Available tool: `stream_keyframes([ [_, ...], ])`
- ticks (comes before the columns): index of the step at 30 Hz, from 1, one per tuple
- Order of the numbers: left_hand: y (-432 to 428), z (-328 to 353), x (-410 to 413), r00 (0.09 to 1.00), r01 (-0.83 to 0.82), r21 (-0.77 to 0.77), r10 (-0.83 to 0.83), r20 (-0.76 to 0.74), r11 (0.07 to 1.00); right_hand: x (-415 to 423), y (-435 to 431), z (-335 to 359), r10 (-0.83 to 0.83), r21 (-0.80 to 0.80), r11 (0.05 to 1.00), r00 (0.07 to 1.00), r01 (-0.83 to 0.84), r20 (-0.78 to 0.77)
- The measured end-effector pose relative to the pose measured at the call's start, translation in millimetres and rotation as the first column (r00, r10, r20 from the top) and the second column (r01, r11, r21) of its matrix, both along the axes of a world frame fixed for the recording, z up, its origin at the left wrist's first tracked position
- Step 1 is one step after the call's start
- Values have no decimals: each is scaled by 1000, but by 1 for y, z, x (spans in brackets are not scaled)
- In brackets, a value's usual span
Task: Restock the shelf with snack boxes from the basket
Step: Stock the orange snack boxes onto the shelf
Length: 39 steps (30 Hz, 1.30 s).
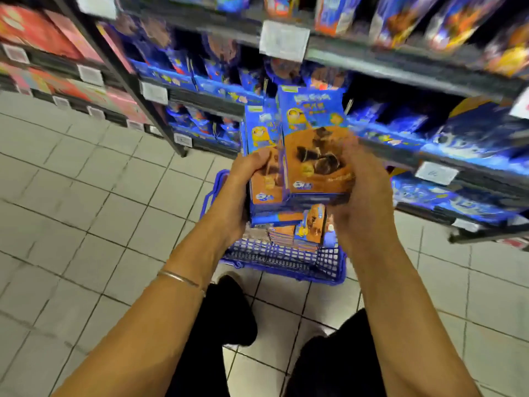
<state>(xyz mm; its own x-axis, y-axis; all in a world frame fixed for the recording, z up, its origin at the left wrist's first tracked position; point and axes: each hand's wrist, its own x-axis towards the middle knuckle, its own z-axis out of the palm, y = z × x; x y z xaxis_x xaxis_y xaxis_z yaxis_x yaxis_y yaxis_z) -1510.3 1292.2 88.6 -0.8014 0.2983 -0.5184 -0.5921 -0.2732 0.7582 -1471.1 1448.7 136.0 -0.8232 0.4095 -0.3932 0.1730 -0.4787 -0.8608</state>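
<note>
Above basket [286, 267]: left hand [243, 181], right hand [362, 193] grip two box stacks [310, 150].

- Snack boxes [312, 150]: blue-and-orange cartons with a yellow cartoon figure and pictured chocolate biscuits. Several are held upright as a bunch, fronts to the camera, between left hand [243, 184] and right hand [363, 193], above the basket.
- Basket [286, 265]: blue plastic mesh, in front of the shelf. The stacked boxes [310, 230] inside are probably the same kind, but blurred.
- Shelf [372, 60]: dark tiers lined with similar blue cartons.
</note>
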Motion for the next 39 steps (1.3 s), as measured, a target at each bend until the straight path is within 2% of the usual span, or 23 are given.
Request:
stream_keyframes([
  [4,18,163,23,997,34,25,-32,-66,999,26,8,151,126,25,992,992,-127,19],
  [8,43,309,38,982,26,-78,-40,-184,997,41,24,287,164,163,975,985,-153,-58],
  [13,68,418,52,941,-61,-4,56,-333,998,58,40,394,147,274,957,975,-98,-164],
  [17,75,467,54,910,-50,20,53,-411,999,72,49,445,121,282,958,959,-45,-257],
  [20,76,510,49,857,24,96,30,-515,995,69,52,486,119,369,929,930,20,-349],
  [23,77,556,28,810,36,169,70,-583,985,56,55,529,127,390,917,871,79,-474],
  [26,78,589,-4,754,86,235,91,-651,968,38,63,562,138,344,935,810,82,-570],
  [30,85,615,-45,700,92,244,111,-705,965,10,78,589,117,313,945,791,98,-600],
  [35,103,629,-84,674,115,290,140,-725,950,-25,123,613,-33,235,947,794,218,-607],
  [37,110,633,-94,644,112,322,178,-744,940,-40,153,622,-108,268,907,796,324,-596],
  [39,118,638,-103,631,133,367,207,-748,921,-59,189,631,-164,401,794,798,456,-580],
])
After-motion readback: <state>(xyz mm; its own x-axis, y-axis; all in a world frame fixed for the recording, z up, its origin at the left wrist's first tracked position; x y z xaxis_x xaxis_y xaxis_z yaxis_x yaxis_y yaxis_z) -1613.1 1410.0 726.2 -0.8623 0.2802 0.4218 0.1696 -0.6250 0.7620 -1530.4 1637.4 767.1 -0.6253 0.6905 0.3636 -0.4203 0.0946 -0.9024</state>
